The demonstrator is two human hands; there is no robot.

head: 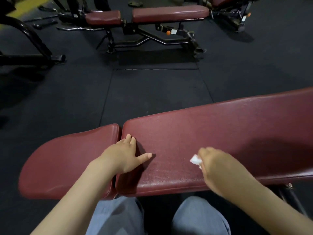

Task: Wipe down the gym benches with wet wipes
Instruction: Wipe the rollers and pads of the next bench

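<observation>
Pinching a crumpled white wet wipe (195, 159) at lower right of frame, the right hand (218, 167) works the maroon bench pad (220, 133), whose long axis runs rightward toward the frame edge, while the left hand (125, 154) rests flat, fingers relaxed, nearby.

Right hand (215, 167) motion-blurred; fingers indistinct, grip on wet wipe (195, 160) hard to read. Wipe mostly hidden under that hand, only small white corner showing at its left. Back pad (211, 141) cut off by right frame edge, beyond right hand. Gap between back pad and seat pad (67, 160) partly covered by left hand (125, 155) and forearm. Bench frame under pads mostly hidden; one bolt and strut visible below right forearm. Far bench (152, 16) ahead of hands: labels too small to read.
</observation>
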